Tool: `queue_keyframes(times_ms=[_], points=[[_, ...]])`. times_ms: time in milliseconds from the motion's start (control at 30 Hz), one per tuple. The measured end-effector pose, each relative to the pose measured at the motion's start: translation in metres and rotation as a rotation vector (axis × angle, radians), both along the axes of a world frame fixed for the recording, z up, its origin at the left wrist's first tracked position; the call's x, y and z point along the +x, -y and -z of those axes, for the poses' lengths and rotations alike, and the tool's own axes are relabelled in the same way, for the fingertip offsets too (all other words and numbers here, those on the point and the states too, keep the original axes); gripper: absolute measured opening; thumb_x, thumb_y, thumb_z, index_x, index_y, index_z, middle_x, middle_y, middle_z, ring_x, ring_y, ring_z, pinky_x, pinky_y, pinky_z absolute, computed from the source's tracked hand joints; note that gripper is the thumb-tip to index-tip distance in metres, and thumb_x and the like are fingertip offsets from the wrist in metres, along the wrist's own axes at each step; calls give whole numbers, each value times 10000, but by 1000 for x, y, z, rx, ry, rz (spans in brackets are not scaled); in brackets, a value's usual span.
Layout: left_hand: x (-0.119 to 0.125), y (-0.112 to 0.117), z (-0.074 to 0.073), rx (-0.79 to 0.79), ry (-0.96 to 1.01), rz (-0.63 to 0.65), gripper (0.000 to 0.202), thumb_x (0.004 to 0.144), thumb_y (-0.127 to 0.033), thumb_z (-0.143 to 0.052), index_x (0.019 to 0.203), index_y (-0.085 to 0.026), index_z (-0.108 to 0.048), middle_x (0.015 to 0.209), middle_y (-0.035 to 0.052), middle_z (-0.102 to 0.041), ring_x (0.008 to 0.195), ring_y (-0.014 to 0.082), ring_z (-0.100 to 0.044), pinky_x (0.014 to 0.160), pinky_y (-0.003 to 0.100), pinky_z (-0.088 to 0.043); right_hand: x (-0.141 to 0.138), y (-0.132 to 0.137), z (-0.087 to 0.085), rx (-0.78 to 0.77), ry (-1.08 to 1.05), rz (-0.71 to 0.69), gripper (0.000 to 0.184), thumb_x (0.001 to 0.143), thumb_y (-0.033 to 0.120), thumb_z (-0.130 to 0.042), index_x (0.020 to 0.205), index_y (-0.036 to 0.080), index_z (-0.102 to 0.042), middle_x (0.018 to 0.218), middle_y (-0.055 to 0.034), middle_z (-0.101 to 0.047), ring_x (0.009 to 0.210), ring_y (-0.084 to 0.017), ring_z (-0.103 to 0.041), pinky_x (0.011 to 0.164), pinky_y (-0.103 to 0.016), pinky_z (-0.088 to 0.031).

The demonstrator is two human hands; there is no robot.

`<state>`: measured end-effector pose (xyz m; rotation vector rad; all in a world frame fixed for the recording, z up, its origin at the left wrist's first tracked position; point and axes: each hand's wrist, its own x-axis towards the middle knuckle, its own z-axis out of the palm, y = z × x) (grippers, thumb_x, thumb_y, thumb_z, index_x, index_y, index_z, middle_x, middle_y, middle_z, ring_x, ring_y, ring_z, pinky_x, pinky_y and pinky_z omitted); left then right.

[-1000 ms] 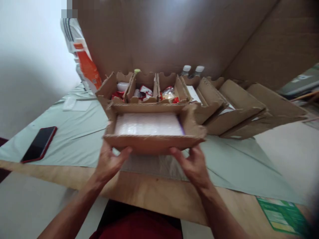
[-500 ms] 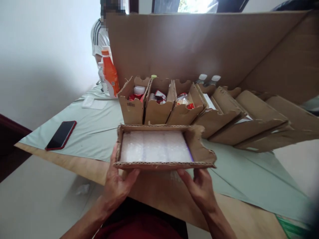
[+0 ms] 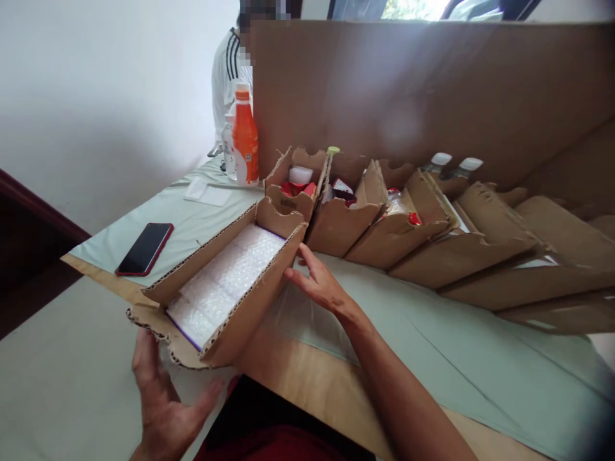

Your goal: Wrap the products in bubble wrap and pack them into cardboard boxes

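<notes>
A narrow open-topped cardboard box (image 3: 250,320) lies slanted in front of me, its near end jutting past the table edge. Inside it is a pack in clear bubble wrap (image 3: 230,272) with a purple edge. My left hand (image 3: 166,397) is at the near end, thumb and fingers spread wide, its fingertips partly hidden by the cardboard. Against the right wall, close to the far corner, my right hand (image 3: 319,278) grips the box with thumb and fingers; some fingertips are out of sight.
Several similar cardboard boxes (image 3: 350,234) lean in a row before a tall cardboard panel (image 3: 432,89). An orange bottle (image 3: 245,137), white tissue (image 3: 206,192) and red-cased phone (image 3: 145,248) are on the left of the green cloth (image 3: 408,314). A person (image 3: 225,70) is behind.
The box has turned from sideways to lengthwise and moved left. My left hand has shifted down to its near end and spread open; my right hand has moved up to the far corner.
</notes>
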<state>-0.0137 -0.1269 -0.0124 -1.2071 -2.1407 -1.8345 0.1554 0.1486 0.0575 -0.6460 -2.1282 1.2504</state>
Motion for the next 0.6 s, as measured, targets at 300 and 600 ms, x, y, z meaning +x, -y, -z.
queue_keyframes(times_ms=[300,600], points=[[10,-31,1,-33,103,-138,1175,599,-453,-938,1544,-200,-288,1463,175,-513,1429,329,-498,1231,550,-364,-42,12,15,-35,-32,20,809,1001,627,-505,1668,249,-246,1658,-135,-412,1493,-296,-447,1207,-519,-411],[-49,-104,-31,-4,103,-69,1366,601,-322,-921,1646,-279,-42,1681,191,-231,1537,342,-353,1250,523,-337,-84,1,63,76,6,72,656,933,402,-629,1535,180,-489,1654,-191,-401,1539,-305,-390,1229,-532,-396]])
